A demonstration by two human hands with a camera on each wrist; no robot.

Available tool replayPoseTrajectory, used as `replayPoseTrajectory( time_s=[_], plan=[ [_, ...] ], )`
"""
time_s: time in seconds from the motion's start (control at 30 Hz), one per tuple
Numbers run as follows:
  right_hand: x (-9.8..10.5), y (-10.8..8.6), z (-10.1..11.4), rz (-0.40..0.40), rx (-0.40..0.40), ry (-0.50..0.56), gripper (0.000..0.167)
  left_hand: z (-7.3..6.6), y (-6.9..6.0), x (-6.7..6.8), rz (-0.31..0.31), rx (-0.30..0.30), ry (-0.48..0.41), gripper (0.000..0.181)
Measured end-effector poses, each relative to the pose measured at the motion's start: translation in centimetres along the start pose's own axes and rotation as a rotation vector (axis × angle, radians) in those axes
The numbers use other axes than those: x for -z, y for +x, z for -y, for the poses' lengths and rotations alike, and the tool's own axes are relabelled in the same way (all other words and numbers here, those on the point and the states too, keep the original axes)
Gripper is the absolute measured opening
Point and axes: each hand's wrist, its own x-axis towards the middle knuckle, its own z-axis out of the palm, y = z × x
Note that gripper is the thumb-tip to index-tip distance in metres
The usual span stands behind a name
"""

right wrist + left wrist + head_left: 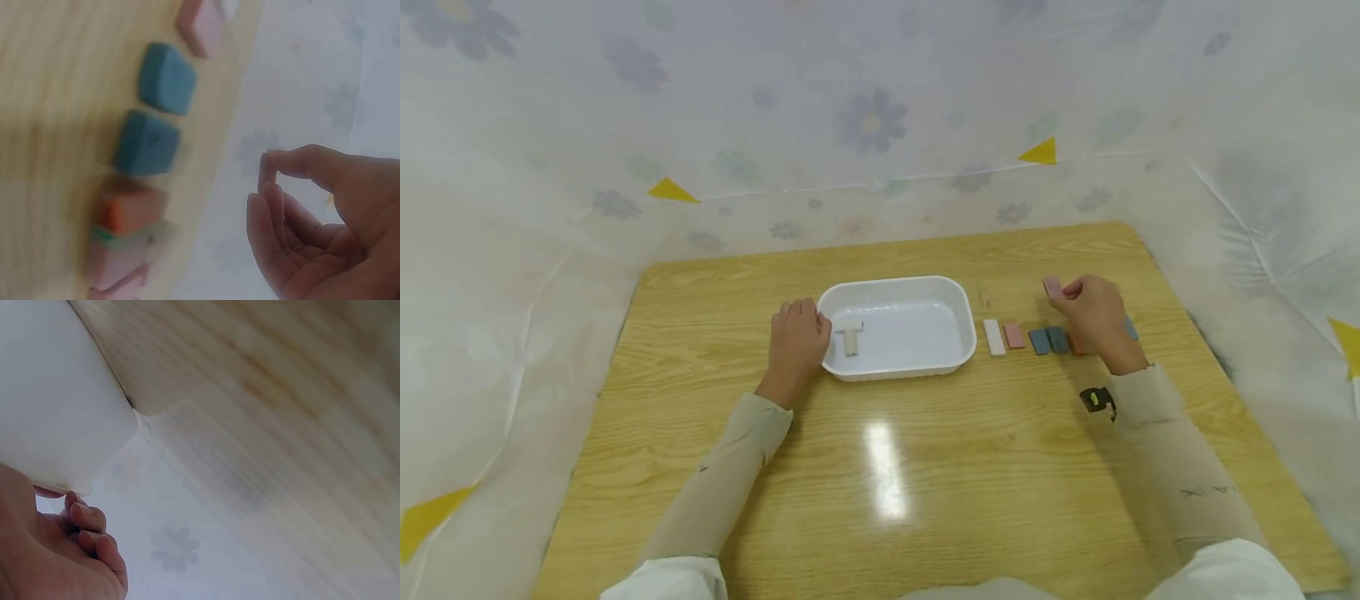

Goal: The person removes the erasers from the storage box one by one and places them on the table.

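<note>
At its left end, the white tray is gripped by my left hand. In the left wrist view, that hand's fingers are curled at the tray's rim. A white piece and a beige piece lie inside the tray's left part, in a T shape. Above the row of blocks, my right hand pinches a flat pink block between thumb and fingers. In the right wrist view, fingers mostly hide what the hand holds.
Right of the tray runs a row: a white block, a pink block, two blue blocks, an orange block and further pieces partly hidden by my right hand. A patterned sheet surrounds the wooden table.
</note>
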Motion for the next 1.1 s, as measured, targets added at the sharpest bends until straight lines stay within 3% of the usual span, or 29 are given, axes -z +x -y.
replayPoseTrajectory(
  time_s=[0.23,0.43,0.7,0.93,1.1],
  plan=[
    [-0.5,-0.3,-2.8,0.035,-0.041,-0.034,0.035,0.1,-0.1,0.0,0.005,0.002,-0.002,0.022],
    [-1.1,-0.5,-3.8,0.048,-0.068,-0.057,0.026,0.1,0.0,-0.1,0.005,0.003,-0.012,0.022],
    [-1.6,-1.1,-4.3,0.032,0.037,-0.065,0.031,0.3,0.0,-0.5,-0.039,-0.022,-0.013,0.022],
    [-2.3,-0.8,-4.1,0.022,0.006,-0.053,0.048,0.2,0.0,-0.4,-0.046,-0.021,-0.019,0.022],
    [-2.3,-0.7,-3.8,0.036,0.0,-0.079,0.047,0.2,0.0,-0.2,-0.041,-0.018,-0.019,0.022]
  ],
)
